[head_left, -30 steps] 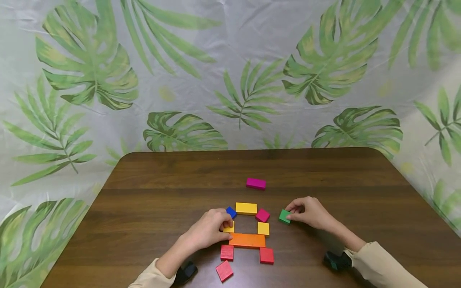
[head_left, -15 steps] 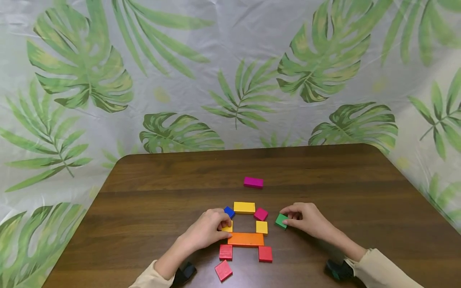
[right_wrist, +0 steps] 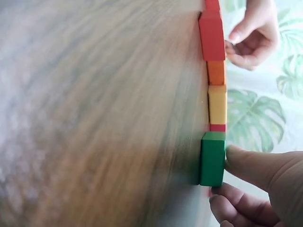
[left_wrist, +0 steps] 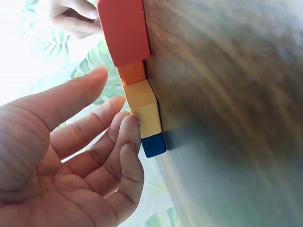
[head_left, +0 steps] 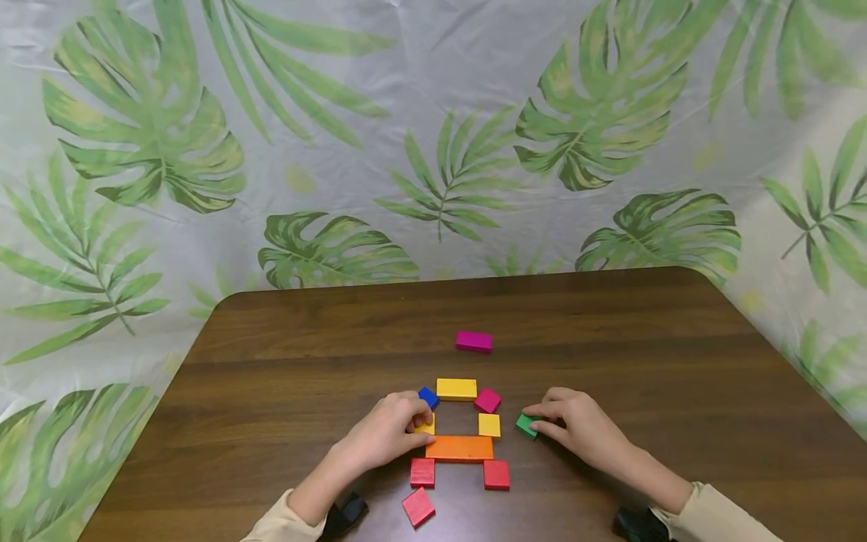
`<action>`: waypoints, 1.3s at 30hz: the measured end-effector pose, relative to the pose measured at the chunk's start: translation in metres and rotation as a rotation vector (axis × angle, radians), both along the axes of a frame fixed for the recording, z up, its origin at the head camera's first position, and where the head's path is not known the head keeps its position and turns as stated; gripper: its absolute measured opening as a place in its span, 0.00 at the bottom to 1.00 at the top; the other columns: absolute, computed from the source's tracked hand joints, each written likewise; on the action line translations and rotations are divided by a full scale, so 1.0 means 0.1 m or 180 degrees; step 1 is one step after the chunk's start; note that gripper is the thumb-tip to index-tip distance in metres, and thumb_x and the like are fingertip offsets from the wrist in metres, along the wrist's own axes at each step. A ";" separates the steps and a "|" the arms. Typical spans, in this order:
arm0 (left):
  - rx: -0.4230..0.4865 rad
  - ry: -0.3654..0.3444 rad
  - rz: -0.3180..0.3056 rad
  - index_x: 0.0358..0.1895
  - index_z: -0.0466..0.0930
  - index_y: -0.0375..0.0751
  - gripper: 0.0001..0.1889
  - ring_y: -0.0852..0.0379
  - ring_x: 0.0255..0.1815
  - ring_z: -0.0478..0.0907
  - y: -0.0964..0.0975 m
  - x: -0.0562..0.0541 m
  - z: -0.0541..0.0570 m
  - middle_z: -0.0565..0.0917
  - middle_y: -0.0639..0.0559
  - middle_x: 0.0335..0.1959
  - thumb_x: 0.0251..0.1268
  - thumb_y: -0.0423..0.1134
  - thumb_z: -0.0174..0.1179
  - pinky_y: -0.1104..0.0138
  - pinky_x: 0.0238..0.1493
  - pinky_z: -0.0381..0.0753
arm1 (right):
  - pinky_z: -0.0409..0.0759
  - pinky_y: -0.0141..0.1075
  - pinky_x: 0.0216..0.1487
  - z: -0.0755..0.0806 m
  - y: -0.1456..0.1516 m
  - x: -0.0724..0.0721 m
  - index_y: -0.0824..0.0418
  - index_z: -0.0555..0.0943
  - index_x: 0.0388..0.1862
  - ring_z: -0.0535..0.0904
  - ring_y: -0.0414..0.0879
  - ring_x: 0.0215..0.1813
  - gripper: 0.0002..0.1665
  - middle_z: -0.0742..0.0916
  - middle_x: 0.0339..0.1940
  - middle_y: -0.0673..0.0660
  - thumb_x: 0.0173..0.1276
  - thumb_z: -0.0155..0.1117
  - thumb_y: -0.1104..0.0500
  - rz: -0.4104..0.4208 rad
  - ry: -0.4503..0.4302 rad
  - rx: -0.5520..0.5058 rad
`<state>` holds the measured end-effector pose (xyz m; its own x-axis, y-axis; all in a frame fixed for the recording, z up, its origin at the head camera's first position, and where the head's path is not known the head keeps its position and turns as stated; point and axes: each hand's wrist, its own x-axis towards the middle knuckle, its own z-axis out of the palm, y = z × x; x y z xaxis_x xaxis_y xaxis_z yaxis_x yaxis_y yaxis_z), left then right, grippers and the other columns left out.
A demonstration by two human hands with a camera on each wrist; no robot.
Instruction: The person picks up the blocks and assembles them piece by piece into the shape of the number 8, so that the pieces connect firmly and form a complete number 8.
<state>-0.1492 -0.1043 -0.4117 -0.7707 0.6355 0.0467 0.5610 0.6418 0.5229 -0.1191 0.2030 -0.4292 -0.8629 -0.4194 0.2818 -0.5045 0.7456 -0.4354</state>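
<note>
My left hand [head_left: 384, 430] rests at the left of the block outline, its fingertips on a small yellow block [left_wrist: 150, 122] that it partly hides in the head view. Its thumb lies over the left end of a long orange block [head_left: 460, 449]. A blue block [head_left: 427, 397] sits just beyond those fingers. On the right, my right hand [head_left: 584, 427] pinches a small green block [right_wrist: 213, 160] between thumb and fingers. That block lies turned at an angle, with a gap to the yellow square block [head_left: 489, 424] on its left.
A yellow rectangular block [head_left: 457, 389] and a pink block [head_left: 488, 400] form the far side of the outline. Two red blocks, left [head_left: 423, 473] and right [head_left: 497, 475], lie below it. A tilted red block [head_left: 418, 507] lies nearer, a magenta block [head_left: 474, 342] farther back.
My right hand has moved slightly nearer to me, turning the green block and bringing it a little closer to the outline. My left hand stays in place; the head view has shifted slightly.
</note>
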 end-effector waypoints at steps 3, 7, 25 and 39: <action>-0.0015 -0.0003 0.0001 0.31 0.79 0.39 0.10 0.65 0.26 0.67 0.00 0.00 0.01 0.75 0.53 0.25 0.53 0.41 0.68 0.78 0.29 0.68 | 0.66 0.22 0.24 0.01 0.00 0.02 0.57 0.87 0.39 0.65 0.27 0.26 0.11 0.80 0.26 0.42 0.54 0.70 0.60 0.0071 0.0170 0.0060; -0.0024 -0.0017 -0.0005 0.32 0.79 0.39 0.10 0.64 0.26 0.67 0.00 0.00 0.01 0.75 0.53 0.25 0.54 0.41 0.67 0.78 0.28 0.68 | 0.73 0.24 0.28 0.00 0.00 0.02 0.56 0.88 0.35 0.74 0.31 0.28 0.10 0.83 0.27 0.43 0.51 0.72 0.61 0.0124 0.0418 0.0067; -0.0030 0.0059 -0.0049 0.34 0.80 0.38 0.11 0.65 0.26 0.68 -0.01 0.00 0.05 0.75 0.52 0.27 0.50 0.37 0.70 0.78 0.30 0.70 | 0.74 0.23 0.28 0.06 0.06 0.17 0.56 0.87 0.40 0.73 0.30 0.30 0.17 0.84 0.28 0.42 0.48 0.74 0.56 0.0263 0.0218 0.0174; 0.0012 0.0059 -0.0076 0.33 0.79 0.36 0.10 0.64 0.26 0.68 -0.02 0.01 0.02 0.74 0.52 0.26 0.50 0.36 0.70 0.78 0.29 0.69 | 0.67 0.19 0.32 0.02 0.06 0.33 0.55 0.89 0.33 0.74 0.29 0.30 0.17 0.81 0.27 0.41 0.38 0.79 0.58 0.1109 0.0935 0.0219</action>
<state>-0.1481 -0.1060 -0.4097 -0.7543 0.6535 0.0632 0.5856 0.6262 0.5147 -0.0857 0.2091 -0.4269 -0.5549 -0.6966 0.4549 -0.8249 0.5318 -0.1918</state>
